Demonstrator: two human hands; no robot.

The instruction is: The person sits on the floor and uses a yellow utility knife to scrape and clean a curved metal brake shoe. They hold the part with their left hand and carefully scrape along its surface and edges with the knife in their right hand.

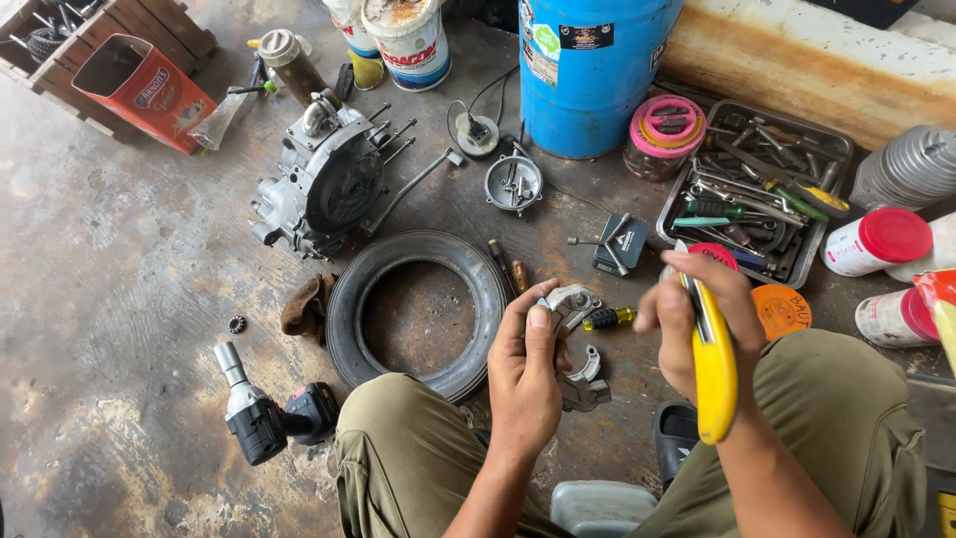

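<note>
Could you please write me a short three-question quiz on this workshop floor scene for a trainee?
1. True or false: the left hand holds a curved grey metal part.
2. What colour is the handle of the tool in the right hand?
A. red
B. yellow
C. blue
3. Which object lies on the floor between the engine case and the person's knees: the tyre or the blue drum?

Key
1. True: its fingers close on the part.
2. B, yellow.
3. The tyre; the drum stands beyond, by the tool tray.
</note>
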